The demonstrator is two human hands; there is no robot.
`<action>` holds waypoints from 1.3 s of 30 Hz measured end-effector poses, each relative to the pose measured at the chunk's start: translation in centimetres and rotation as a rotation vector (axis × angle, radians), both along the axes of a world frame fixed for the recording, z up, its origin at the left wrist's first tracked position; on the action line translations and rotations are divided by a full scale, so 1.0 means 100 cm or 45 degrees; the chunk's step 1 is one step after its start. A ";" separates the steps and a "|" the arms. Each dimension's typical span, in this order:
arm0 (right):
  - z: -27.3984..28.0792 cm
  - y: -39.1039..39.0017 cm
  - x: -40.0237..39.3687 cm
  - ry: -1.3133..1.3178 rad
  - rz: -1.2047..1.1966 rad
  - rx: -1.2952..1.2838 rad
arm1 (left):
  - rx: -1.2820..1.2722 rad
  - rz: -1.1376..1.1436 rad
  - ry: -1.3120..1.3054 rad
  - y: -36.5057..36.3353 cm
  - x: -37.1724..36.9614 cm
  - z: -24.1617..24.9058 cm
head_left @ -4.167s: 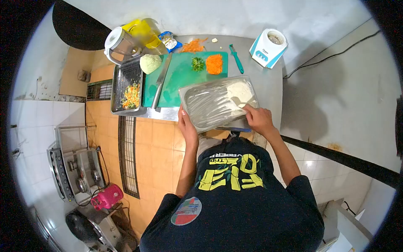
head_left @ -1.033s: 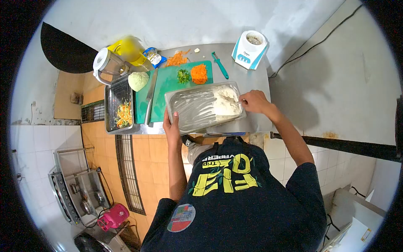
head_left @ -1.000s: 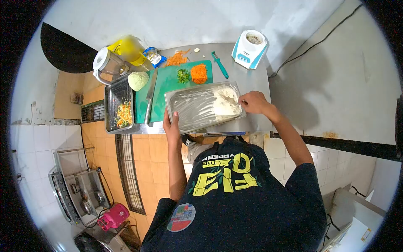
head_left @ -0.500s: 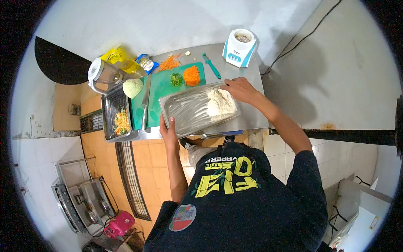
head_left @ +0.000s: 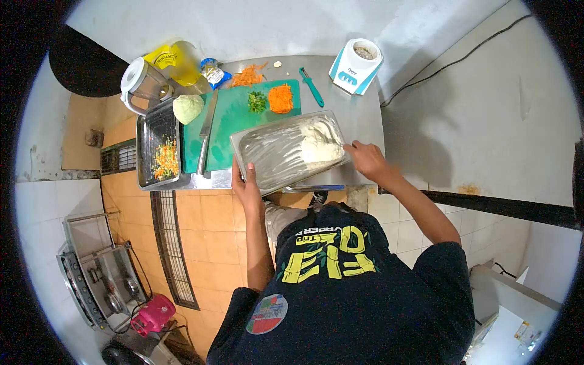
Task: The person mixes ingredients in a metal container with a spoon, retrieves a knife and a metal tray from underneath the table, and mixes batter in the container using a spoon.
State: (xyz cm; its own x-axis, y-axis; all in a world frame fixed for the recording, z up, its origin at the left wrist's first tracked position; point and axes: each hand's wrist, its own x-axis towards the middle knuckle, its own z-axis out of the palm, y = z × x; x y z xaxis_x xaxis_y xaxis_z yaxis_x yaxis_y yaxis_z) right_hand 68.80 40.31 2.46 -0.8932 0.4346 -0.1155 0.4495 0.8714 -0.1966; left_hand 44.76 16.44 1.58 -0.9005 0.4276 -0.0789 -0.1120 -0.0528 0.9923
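The steel tray (head_left: 277,155) sits tilted at the near edge of the table (head_left: 365,121), white dough (head_left: 319,143) heaped in its right end, the left end smeared. The left hand (head_left: 246,185) grips the tray's near left corner, thumb over the rim, fingers curled beneath. The right hand (head_left: 365,159) reaches to the tray's right end, fingers bent at the rim; whether they pinch anything is not clear. Half a second ago that right hand was at the tray's far corner; now it is down at the near right side. Behind the tray lies the green cutting board (head_left: 234,118) with grated carrot (head_left: 280,98), chopped greens (head_left: 257,101) and a knife (head_left: 205,134).
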 end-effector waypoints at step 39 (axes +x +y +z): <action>-0.005 0.044 -0.018 0.117 0.100 -0.393 | -0.051 -0.005 0.060 0.006 0.002 0.011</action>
